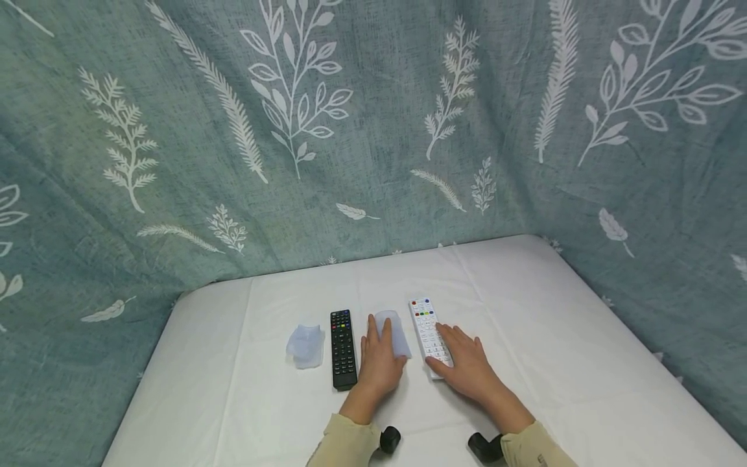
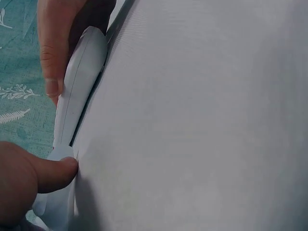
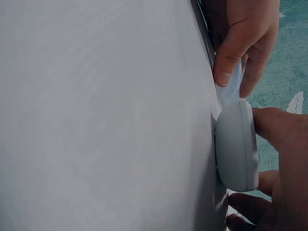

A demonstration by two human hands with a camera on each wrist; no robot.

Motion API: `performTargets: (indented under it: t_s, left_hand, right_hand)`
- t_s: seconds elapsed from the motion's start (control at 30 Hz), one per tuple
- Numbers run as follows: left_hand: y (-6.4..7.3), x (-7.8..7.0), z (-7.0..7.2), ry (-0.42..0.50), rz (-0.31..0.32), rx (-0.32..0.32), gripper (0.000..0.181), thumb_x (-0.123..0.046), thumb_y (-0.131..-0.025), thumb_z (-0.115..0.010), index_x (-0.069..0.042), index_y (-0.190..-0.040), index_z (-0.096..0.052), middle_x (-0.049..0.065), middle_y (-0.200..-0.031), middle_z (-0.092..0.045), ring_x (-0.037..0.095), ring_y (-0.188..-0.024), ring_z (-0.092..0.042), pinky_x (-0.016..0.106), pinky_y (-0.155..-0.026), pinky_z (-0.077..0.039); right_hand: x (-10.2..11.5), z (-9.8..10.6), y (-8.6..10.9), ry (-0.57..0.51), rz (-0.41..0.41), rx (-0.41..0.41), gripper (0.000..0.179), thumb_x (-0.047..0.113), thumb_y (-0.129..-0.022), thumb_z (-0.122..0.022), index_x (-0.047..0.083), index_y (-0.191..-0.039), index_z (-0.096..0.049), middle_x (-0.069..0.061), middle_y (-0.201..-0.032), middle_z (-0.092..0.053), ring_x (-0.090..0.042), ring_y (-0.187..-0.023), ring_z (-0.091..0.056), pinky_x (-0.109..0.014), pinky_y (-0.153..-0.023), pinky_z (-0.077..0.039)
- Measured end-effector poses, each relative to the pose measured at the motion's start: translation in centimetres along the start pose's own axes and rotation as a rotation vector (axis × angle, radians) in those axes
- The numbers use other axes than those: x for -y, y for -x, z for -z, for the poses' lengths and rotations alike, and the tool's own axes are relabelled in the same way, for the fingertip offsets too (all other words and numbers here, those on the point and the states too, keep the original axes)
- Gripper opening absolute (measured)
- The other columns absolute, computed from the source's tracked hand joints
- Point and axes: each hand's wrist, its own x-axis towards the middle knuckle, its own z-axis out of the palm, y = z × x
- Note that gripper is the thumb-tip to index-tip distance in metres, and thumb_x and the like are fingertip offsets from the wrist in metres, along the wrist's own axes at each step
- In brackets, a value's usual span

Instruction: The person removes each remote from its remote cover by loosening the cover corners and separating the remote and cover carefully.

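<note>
My left hand lies over a translucent pale-blue plastic sleeve. Its forefinger and middle finger point forward, spread and straight, and its thumb touches the sleeve's near right edge. The left wrist view shows that thumb against the soft plastic. My right hand holds a white remote control across its lower half, thumb on the left and forefinger along the right edge. The remote lies buttons up on the cloth. Seen from the right wrist, its rounded end sits between the thumb and the lower fingers.
Left of my left hand a black remote control lies lengthwise. Beyond it is another crumpled translucent sleeve. A white cloth covers the table, and a green leaf-patterned curtain hangs around the back and sides.
</note>
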Motion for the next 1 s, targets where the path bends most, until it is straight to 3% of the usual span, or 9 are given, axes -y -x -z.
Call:
performTargets:
  t_s: [0.37, 1.0]
  left_hand:
    - [-0.14, 0.41, -0.17, 0.04, 0.003, 0.019, 0.08, -0.011, -0.085, -0.075, 0.003, -0.152, -0.034, 0.032, -0.163, -0.011, 0.044, -0.152, -0.019, 0.061, -0.123, -0.015]
    - [-0.21, 0.56, 0.02, 0.075, -0.022, 0.03, 0.079, -0.008, -0.085, -0.074, 0.004, -0.152, -0.034, 0.032, -0.163, -0.011, 0.046, -0.152, -0.018, 0.063, -0.123, -0.012]
  right_hand:
    - [0.07, -0.08, -0.08, 0.004, -0.011, 0.02, 0.074, 0.041, -0.093, -0.064, 0.004, -0.152, -0.038, -0.018, -0.156, -0.043, -0.044, -0.147, -0.032, -0.073, -0.116, -0.017]
    - [-0.09, -0.2, 0.07, -0.01, 0.02, -0.014, 0.073, 0.039, -0.093, -0.065, 0.002, -0.151, -0.04, -0.019, -0.154, -0.044, -0.045, -0.146, -0.034, -0.075, -0.114, -0.018]
